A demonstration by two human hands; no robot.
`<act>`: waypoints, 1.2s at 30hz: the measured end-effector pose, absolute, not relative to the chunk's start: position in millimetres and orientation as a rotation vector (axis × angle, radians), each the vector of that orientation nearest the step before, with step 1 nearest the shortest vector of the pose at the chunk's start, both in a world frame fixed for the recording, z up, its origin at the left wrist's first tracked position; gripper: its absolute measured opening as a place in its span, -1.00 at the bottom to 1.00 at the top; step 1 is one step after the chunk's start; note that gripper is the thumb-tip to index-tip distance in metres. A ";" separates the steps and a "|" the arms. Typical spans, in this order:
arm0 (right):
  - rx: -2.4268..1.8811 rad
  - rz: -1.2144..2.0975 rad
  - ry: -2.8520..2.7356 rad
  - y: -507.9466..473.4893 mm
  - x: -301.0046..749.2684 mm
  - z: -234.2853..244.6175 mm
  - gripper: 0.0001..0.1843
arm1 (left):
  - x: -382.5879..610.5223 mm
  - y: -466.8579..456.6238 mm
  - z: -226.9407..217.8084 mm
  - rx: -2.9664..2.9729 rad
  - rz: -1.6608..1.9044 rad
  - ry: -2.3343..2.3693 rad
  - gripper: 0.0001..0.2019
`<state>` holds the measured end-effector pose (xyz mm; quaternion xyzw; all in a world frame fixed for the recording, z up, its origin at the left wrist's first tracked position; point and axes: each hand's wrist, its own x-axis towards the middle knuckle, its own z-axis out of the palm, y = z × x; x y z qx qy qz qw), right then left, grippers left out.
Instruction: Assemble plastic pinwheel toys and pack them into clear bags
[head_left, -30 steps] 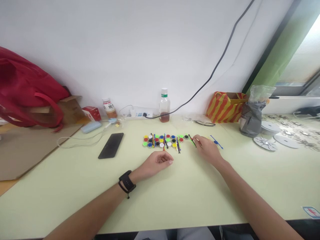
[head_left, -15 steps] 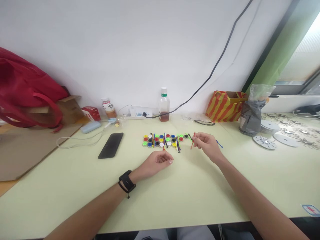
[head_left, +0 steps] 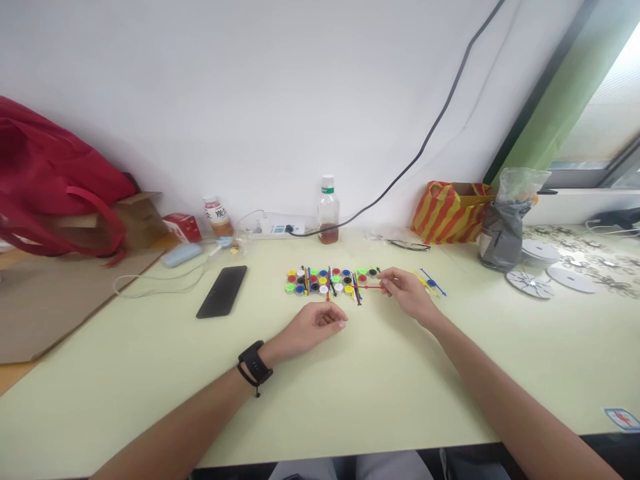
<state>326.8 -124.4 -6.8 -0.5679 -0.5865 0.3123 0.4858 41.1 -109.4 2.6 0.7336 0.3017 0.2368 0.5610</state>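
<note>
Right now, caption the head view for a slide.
Right hand holds a red stick beside colourful discs; left hand nearby.

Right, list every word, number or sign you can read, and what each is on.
"炭": left bottle; the characters beside it are unclear.
Middle bottle: letters on the green band, too small to read.
Red box: white print, too blurred.
Sticker: red mark in a blue frame, no readable word.

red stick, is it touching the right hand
Touching. The head view shows the red stick running into the right hand, one end pinched in its fingers.
</note>
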 end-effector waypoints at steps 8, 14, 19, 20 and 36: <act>-1.377 0.888 -1.374 -130.9 322.6 2.1 -0.77 | 40.4 -109.3 1.2 1.747 0.544 0.701 -0.74; -1.402 0.808 -1.465 -130.5 322.9 1.4 -0.74 | 40.1 -111.3 6.0 1.764 0.543 0.704 -0.71; -1.371 0.790 -1.474 -128.7 320.9 0.6 -0.67 | 41.0 -111.6 7.6 1.766 0.542 0.710 -0.71; -1.371 0.801 -1.456 -129.1 320.1 1.6 -0.66 | 41.0 -111.5 7.6 1.768 0.540 0.709 -0.71; -1.453 0.793 -1.036 -127.8 335.6 7.6 -0.60 | 41.3 -111.4 7.8 1.769 0.525 0.719 -0.71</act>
